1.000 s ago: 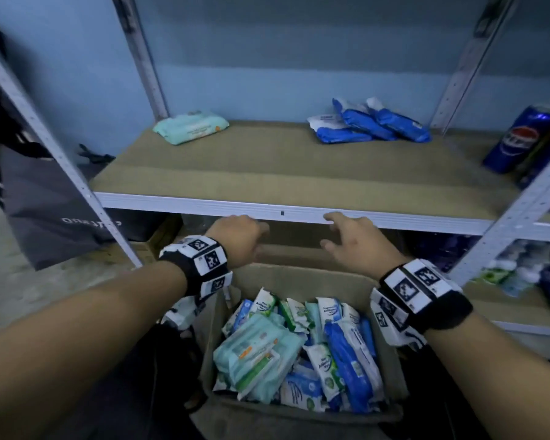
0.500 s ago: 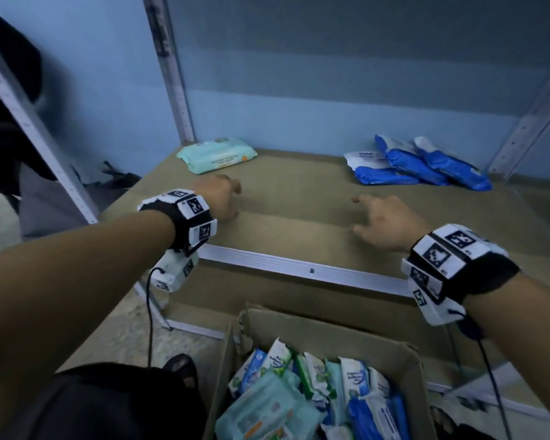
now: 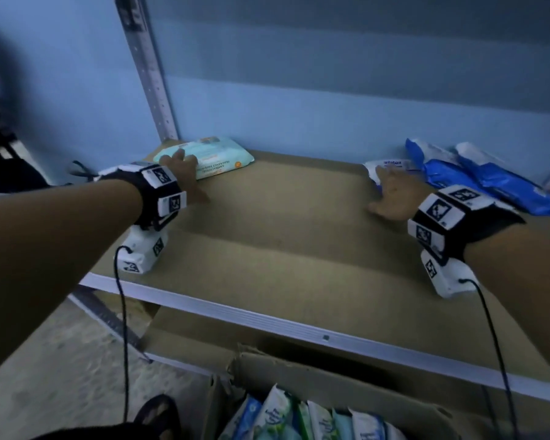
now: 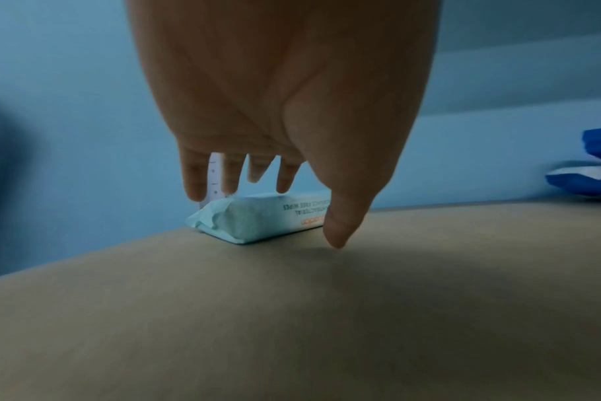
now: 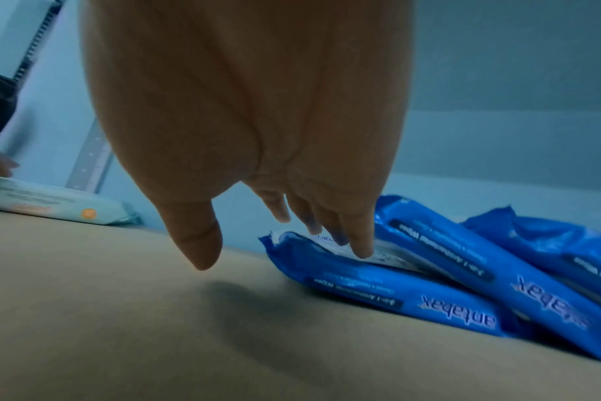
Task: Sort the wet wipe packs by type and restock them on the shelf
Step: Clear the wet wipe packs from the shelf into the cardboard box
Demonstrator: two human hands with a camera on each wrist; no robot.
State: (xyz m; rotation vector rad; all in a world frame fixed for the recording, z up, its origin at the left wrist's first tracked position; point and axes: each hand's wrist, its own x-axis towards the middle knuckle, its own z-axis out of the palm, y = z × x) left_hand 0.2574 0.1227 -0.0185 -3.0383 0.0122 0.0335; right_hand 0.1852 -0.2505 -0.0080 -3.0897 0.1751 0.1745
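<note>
Since half a second ago both hands have reached deeper onto the shelf (image 3: pixel 267 249). The left hand (image 3: pixel 183 173) lies with spread, straight fingers on the pale green pack (image 3: pixel 216 155), which rests flat at the back left, long axis along the wall. The right hand (image 3: pixel 394 195), fingers straight, touches the nearest blue pack (image 5: pixel 378 287); two more lean beside it. The cardboard box (image 3: pixel 346 389) of packs stands below.
</note>
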